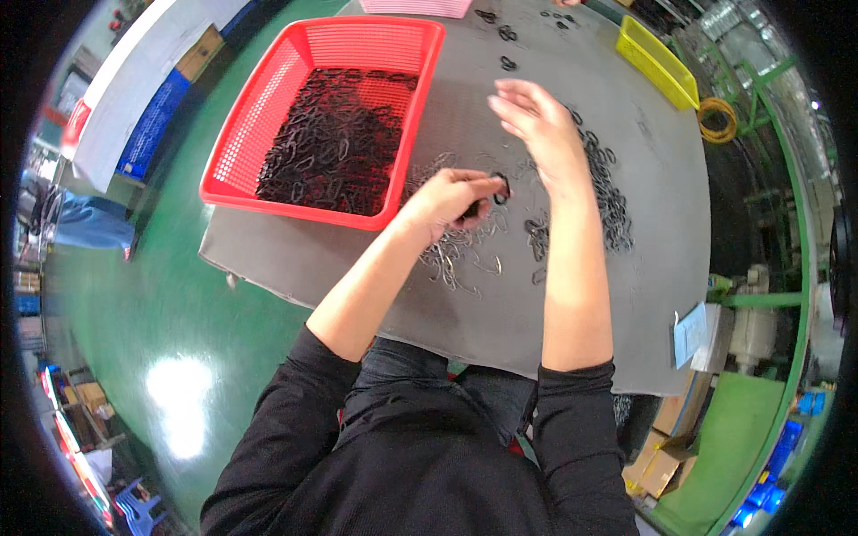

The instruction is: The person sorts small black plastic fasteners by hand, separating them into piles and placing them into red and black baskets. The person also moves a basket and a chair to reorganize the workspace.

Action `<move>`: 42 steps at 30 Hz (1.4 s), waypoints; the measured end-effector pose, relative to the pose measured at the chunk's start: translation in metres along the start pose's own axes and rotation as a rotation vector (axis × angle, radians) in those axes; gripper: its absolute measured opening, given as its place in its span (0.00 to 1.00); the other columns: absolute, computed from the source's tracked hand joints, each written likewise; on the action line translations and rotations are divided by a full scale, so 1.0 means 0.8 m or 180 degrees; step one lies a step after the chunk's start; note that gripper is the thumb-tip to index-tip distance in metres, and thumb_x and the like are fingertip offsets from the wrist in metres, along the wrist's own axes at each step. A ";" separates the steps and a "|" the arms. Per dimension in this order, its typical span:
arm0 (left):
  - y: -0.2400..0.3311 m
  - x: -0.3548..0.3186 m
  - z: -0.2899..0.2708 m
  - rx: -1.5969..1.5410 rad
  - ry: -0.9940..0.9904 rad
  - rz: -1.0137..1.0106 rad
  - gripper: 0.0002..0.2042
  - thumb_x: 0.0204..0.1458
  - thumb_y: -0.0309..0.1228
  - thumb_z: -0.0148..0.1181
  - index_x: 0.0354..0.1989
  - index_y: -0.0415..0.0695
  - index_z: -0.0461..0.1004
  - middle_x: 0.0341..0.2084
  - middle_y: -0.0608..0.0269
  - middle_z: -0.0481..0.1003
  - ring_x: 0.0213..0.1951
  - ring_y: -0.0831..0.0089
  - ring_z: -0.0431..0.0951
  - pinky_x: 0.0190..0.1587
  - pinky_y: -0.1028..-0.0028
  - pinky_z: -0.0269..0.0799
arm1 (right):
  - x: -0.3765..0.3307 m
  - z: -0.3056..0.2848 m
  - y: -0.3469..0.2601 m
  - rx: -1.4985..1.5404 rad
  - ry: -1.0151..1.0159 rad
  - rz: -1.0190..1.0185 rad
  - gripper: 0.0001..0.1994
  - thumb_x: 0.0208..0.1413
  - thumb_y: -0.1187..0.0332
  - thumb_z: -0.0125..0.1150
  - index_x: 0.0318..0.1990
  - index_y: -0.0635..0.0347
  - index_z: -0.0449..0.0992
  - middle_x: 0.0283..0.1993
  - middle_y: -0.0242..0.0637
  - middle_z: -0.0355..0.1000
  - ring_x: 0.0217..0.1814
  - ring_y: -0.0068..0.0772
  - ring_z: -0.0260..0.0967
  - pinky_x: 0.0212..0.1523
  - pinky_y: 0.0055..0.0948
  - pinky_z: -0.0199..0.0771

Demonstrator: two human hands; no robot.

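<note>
My left hand (454,198) is closed, pinching a black carabiner (502,188) between thumb and fingertips. More black shows under its curled fingers, but I cannot make out what it is. Up and to the right, my right hand (543,132) hovers over the table with its fingers stretched out and nothing in them. Below my left hand lies a loose heap of thin silver bent wire pieces (451,263). Beside my right forearm, a long pile of black carabiners (612,201) spreads on the grey table (666,295); a smaller cluster (538,234) lies on that forearm's left.
A red plastic basket (304,213), partly filled with black carabiners (335,143), stands at the left. Beyond are a pink basket (416,7) and a yellow bin (657,62). Several carabiners (508,34) lie scattered at the far side. A green metal frame (776,299) stands right of the table.
</note>
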State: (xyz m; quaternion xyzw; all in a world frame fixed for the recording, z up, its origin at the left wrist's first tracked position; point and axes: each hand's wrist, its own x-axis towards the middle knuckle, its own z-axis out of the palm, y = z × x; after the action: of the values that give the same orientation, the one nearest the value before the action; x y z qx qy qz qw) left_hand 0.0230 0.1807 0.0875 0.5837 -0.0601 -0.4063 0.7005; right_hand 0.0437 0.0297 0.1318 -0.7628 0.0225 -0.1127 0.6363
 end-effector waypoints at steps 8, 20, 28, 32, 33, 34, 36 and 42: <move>0.078 -0.045 -0.070 0.2784 0.2841 0.1480 0.15 0.49 0.39 0.56 0.37 0.38 0.75 0.19 0.55 0.75 0.24 0.68 0.77 0.32 0.70 0.71 | -0.154 -0.172 0.120 -0.0802 0.0631 0.1119 0.08 0.49 0.72 0.60 0.37 0.60 0.75 0.30 0.29 0.73 0.33 0.20 0.70 0.34 0.20 0.69; -0.069 0.055 0.069 0.4107 0.0518 0.1801 0.12 0.45 0.35 0.59 0.37 0.43 0.75 0.36 0.55 0.74 0.40 0.60 0.74 0.45 0.66 0.71 | -0.145 -0.095 0.160 -0.2554 0.0461 0.1182 0.14 0.39 0.63 0.68 0.34 0.56 0.74 0.33 0.39 0.74 0.39 0.45 0.71 0.38 0.38 0.69; -0.138 0.151 0.096 0.4660 0.0422 0.2139 0.08 0.44 0.31 0.55 0.32 0.44 0.72 0.32 0.58 0.73 0.40 0.59 0.73 0.37 0.64 0.74 | -0.204 -0.186 0.158 0.1476 0.1263 0.1813 0.15 0.50 0.66 0.59 0.47 0.53 0.69 0.35 0.24 0.68 0.34 0.20 0.65 0.35 0.20 0.63; -0.101 0.119 0.079 0.3183 0.1191 0.1912 0.11 0.45 0.30 0.56 0.37 0.43 0.68 0.27 0.57 0.75 0.35 0.58 0.76 0.34 0.62 0.73 | -0.231 -0.189 0.196 0.0102 0.1011 0.1765 0.09 0.50 0.66 0.59 0.38 0.57 0.69 0.27 0.26 0.64 0.25 0.18 0.63 0.20 0.18 0.57; -0.088 0.113 0.084 0.2733 0.1341 0.1933 0.11 0.45 0.30 0.57 0.37 0.43 0.68 0.25 0.56 0.76 0.34 0.57 0.77 0.34 0.61 0.73 | -0.230 -0.193 0.208 -0.0882 0.0915 0.1622 0.08 0.50 0.67 0.59 0.36 0.58 0.70 0.26 0.27 0.64 0.24 0.18 0.62 0.19 0.19 0.57; -0.080 0.108 0.086 0.3166 0.1014 0.1769 0.12 0.44 0.30 0.58 0.38 0.42 0.68 0.24 0.56 0.76 0.33 0.56 0.77 0.34 0.61 0.73 | -0.230 -0.192 0.223 -0.1856 0.0813 0.1456 0.08 0.50 0.67 0.60 0.34 0.59 0.70 0.24 0.28 0.64 0.23 0.18 0.61 0.18 0.20 0.56; -0.076 0.098 0.085 0.3968 0.0363 0.1372 0.13 0.44 0.31 0.59 0.38 0.42 0.70 0.22 0.55 0.76 0.30 0.54 0.78 0.33 0.61 0.73 | -0.224 -0.184 0.257 -0.1514 0.1107 0.1252 0.13 0.47 0.64 0.64 0.29 0.65 0.71 0.21 0.32 0.65 0.25 0.22 0.64 0.21 0.25 0.62; -0.093 0.118 0.057 0.1648 0.0650 0.1705 0.06 0.40 0.26 0.60 0.28 0.39 0.77 0.22 0.57 0.77 0.26 0.72 0.78 0.31 0.71 0.73 | -0.204 -0.150 0.198 -0.2894 0.0772 0.1377 0.15 0.46 0.63 0.65 0.28 0.71 0.74 0.26 0.47 0.72 0.28 0.38 0.70 0.31 0.34 0.69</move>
State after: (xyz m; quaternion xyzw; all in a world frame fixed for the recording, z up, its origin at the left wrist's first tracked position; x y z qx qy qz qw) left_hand 0.0234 0.0861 0.0001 0.7423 -0.2409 -0.1201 0.6137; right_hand -0.1222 -0.0868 -0.0261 -0.9216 0.3000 -0.0450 0.2422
